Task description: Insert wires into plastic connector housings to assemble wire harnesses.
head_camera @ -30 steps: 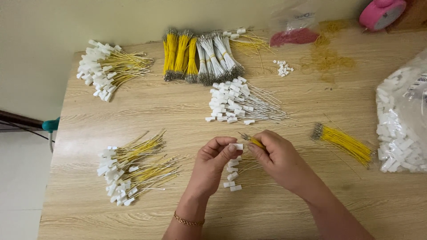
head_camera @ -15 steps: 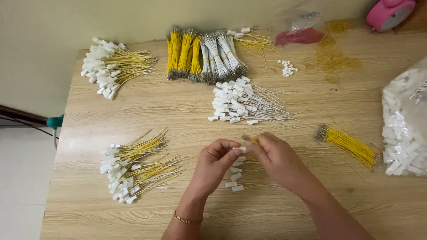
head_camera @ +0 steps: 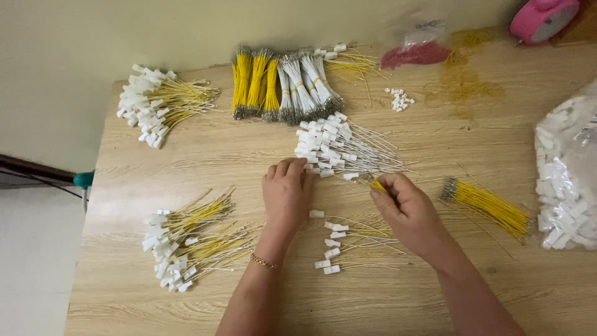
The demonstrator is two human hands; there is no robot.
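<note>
Your right hand (head_camera: 407, 208) pinches a yellow wire (head_camera: 377, 185) at its far fingertips. Your left hand (head_camera: 287, 193) lies curled, holding nothing, fingertips touching the near-left edge of the pile of white connectors (head_camera: 333, 148) on the table (head_camera: 186, 162); their wires fan right.

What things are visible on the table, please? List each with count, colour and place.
table: one, light wood, fills the view
wire bundles: several, yellow and grey, top centre
white-connector wires: one pile, grey, centre
yellow wires with connectors: one pile, top left
second such pile: bottom left
finished row: few, between the hands
loose yellow wires: one bundle, right
bag of white connectors: one, clear, right edge
pink round object: one, top right
left hand: on the centre pile
right hand: fingers pinch a yellow wire
</note>
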